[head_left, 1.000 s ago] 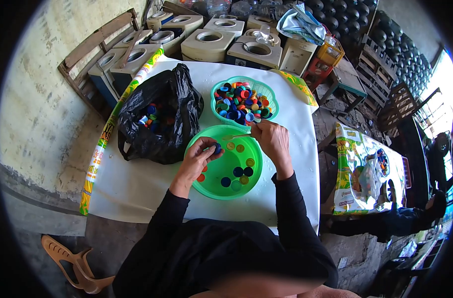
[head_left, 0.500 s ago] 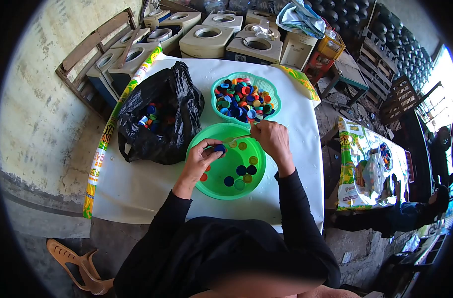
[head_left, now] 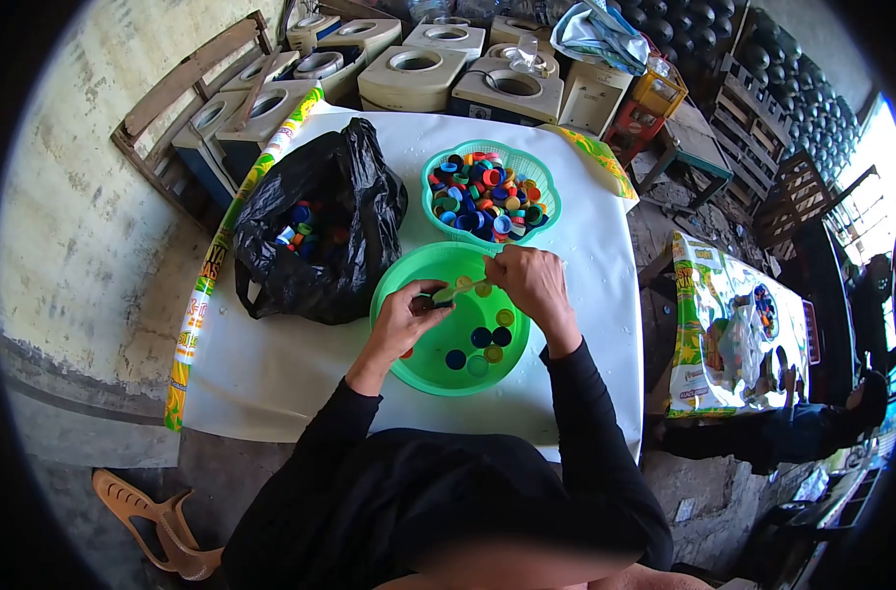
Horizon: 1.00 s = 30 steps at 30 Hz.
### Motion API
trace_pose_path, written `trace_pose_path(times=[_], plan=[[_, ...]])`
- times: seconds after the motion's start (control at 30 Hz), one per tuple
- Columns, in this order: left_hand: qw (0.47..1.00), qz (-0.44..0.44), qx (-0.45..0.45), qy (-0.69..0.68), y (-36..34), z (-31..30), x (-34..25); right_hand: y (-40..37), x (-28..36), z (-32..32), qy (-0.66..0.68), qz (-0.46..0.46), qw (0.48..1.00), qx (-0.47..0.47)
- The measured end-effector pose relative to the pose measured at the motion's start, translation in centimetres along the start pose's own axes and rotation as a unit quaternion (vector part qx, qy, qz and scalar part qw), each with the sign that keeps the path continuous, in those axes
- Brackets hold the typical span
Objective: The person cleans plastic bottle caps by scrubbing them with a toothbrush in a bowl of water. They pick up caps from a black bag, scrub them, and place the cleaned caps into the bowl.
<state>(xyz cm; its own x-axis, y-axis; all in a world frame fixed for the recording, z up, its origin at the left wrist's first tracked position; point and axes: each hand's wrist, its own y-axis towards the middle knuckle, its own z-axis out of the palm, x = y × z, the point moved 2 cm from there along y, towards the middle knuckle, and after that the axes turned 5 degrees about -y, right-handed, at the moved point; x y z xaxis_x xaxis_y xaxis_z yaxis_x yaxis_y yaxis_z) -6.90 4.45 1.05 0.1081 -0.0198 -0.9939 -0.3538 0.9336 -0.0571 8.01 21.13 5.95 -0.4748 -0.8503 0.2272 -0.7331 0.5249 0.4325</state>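
My left hand (head_left: pixel 401 323) pinches a dark blue bottle cap (head_left: pixel 431 300) between thumb and fingers over the left side of a green basin (head_left: pixel 423 374). Closed around a slim tool with a pale, flat end (head_left: pixel 454 292) is my right hand (head_left: pixel 534 285); its kind is not clear. The tool's end meets the cap at my left fingertips. Several loose caps lie in the basin, among them a dark blue cap (head_left: pixel 456 360), a yellow cap (head_left: pixel 505 318) and a green cap (head_left: pixel 477 366).
Behind the basin stands a teal basket (head_left: pixel 556 197) heaped with mixed caps. A black plastic bag (head_left: pixel 315 187) with more caps sits open at the left on the white-covered table (head_left: pixel 261 393). Beige machine casings (head_left: pixel 408 74) line the back. At right, a person (head_left: pixel 811 428) is beside another table (head_left: pixel 698 383).
The cap has tilted in my left hand, and the tool's pale end has come down onto it. My right hand has shifted slightly left.
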Motion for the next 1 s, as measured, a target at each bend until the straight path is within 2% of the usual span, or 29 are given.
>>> trace_pose_path(times=[0.03, 0.1, 0.13, 0.2, 0.23, 0.33, 0.37, 0.47, 0.5, 0.6, 0.63, 0.67, 0.73, 0.77, 0.8, 0.87, 0.93, 1.0], plan=[[1.0, 0.015, -0.003, -0.002, 0.1, -0.1, 0.5, 0.0, -0.4, 0.4, 0.002, 0.002, 1.0, -0.001], [0.999, 0.032, -0.006, -0.004, 0.1, 0.0, 0.6, 0.3, -1.3, 0.1, -0.043, 0.038, 0.995, -0.084], [0.999, 0.046, -0.01, -0.019, 0.1, 0.0, 0.5, 0.2, -1.4, 0.2, -0.043, 0.037, 0.995, -0.085], [0.997, 0.061, -0.013, -0.036, 0.2, 0.2, 0.5, 0.1, -0.9, -1.1, 0.064, 0.04, 0.995, -0.069], [0.996, 0.071, -0.02, -0.05, 0.2, 0.2, 0.4, 0.0, -0.5, -1.1, 0.068, 0.027, 0.997, -0.02], [0.994, 0.075, -0.029, -0.078, 0.6, -0.4, 0.9, 0.1, -0.5, -0.3, 0.013, 0.042, 0.999, 0.019], [0.993, 0.068, -0.032, -0.094, 0.6, -0.5, 1.1, 0.2, -0.6, -0.4, 0.016, 0.042, 0.998, -0.034], [0.99, 0.089, -0.021, -0.105, 0.6, -0.5, 1.6, 0.3, -0.9, -0.8, 0.022, 0.068, 0.996, -0.06], [0.99, 0.09, -0.023, -0.106, 0.7, -0.5, 1.7, 0.3, -0.9, -0.6, 0.02, 0.065, 0.996, -0.06], [0.991, 0.084, -0.023, -0.098, 0.6, -0.6, 1.3, 0.1, -0.6, 0.5, 0.063, 0.065, 0.995, 0.035], [0.992, 0.077, -0.027, -0.099, 0.5, -0.4, 1.0, 0.1, -0.8, 0.3, 0.077, 0.073, 0.994, 0.04], [0.992, 0.071, -0.032, -0.1, 0.4, -0.3, 0.7, 0.2, -0.8, 0.0, 0.078, 0.073, 0.993, 0.04], [0.993, 0.071, -0.033, -0.092, 0.4, -0.4, 0.6, 0.3, -0.9, -0.6, -0.014, 0.086, 0.996, -0.008], [0.993, 0.071, -0.033, -0.086, 0.4, -0.5, 0.6, 0.2, -0.7, -0.8, 0.086, 0.084, 0.993, -0.012], [0.993, 0.071, -0.032, -0.086, 0.5, -0.4, 0.8, 0.2, -0.6, -0.7, 0.085, 0.084, 0.993, -0.012], [0.988, 0.076, -0.022, -0.133, 0.6, -0.5, 1.0, -0.1, -0.3, 0.1, 0.063, 0.035, 0.997, 0.002], [0.988, 0.065, -0.022, -0.136, 0.5, -0.6, 1.1, -0.1, -1.1, 0.7, 0.077, 0.061, 0.995, 0.022], [0.988, 0.057, -0.024, -0.139, 0.4, -0.7, 1.0, 0.2, -1.4, 0.1, -0.04, 0.071, 0.996, -0.036]])
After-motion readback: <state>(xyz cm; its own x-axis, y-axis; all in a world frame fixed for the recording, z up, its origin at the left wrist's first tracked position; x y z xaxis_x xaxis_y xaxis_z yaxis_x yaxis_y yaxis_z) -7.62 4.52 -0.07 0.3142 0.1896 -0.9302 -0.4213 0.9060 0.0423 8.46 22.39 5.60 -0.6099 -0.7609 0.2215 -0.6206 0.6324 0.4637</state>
